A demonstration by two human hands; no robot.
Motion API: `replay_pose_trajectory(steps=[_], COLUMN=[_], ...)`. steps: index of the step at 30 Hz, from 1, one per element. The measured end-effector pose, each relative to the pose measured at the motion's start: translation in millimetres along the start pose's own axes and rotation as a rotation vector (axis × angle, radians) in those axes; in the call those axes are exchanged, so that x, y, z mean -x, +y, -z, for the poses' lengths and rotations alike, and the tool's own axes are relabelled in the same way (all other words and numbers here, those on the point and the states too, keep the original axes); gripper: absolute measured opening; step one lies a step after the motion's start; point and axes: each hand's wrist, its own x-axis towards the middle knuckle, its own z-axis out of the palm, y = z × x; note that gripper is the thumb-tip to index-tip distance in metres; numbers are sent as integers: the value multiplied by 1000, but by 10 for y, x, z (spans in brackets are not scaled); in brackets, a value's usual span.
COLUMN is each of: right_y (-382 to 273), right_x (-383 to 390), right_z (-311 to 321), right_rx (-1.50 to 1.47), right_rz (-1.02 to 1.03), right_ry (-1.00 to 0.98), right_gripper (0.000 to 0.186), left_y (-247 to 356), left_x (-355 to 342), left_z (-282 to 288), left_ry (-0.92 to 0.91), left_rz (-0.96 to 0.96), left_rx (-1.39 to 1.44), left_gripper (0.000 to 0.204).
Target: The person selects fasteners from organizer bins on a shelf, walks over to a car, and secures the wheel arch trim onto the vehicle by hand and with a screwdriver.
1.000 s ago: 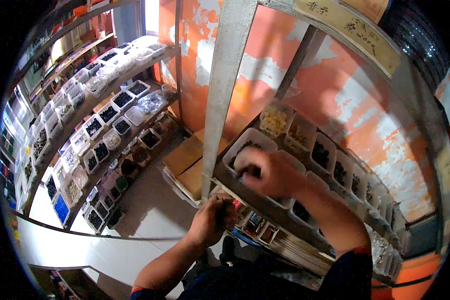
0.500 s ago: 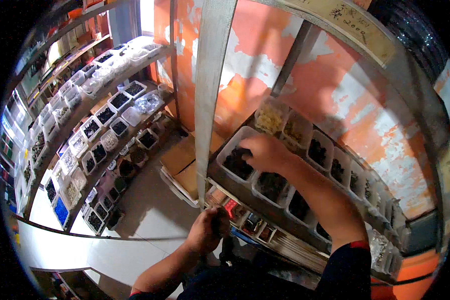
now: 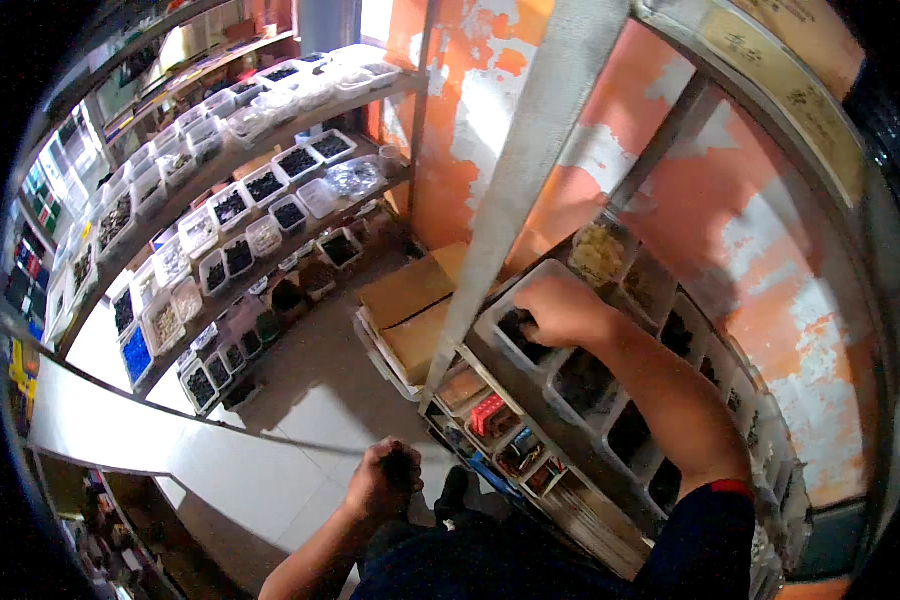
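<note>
My left hand (image 3: 378,482) is closed around a clump of small black pieces (image 3: 400,466), held low in front of my body. My right arm stretches across the shelf, and my right hand (image 3: 564,312) dips into a clear plastic tub (image 3: 494,322) at the shelf's near left end. Black pieces (image 3: 516,328) lie in that tub, beside my fingers. The right fingers curl downward, and whatever is between their tips is hidden. Next to it stands another tub of dark pieces (image 3: 582,384). Behind them is a tub of pale yellow pieces (image 3: 600,252).
A slanting metal post (image 3: 526,150) rises close to my right hand's left side. Below the shelf sits a rack of small boxes, one red (image 3: 486,414). Cardboard boxes (image 3: 408,308) rest on the floor. Tiered shelves (image 3: 300,205) at the left carry many tubs.
The view has shifted, so the left shelves and the post appear farther right. My left hand sits slightly lower and farther from the rack. My right hand remains at the same tub, reaching deeper.
</note>
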Motion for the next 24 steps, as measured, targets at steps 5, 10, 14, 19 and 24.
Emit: replay_pose_trajectory(steps=[5,10,14,19,24], right_y=[137,102,10,-8,-520], right_x=[7,6,76,366,883], right_z=[-60,-77,-3,125,528], right_rx=[56,-144,-173,-386,-505], right_rz=[125,148,-14,-258,-205], right_ry=[98,165,88,208,503], right_gripper=[30,27,28,25,30], left_y=[185,89,246,279,275], left_x=[380,537,598,595,632], left_z=[-79,43,-34,13,165], left_ry=[99,62,105,65,-80], left_rz=[104,-26,16,44,81], left_rx=[547,515,548,593,618], left_gripper=[35,34,32,28,25])
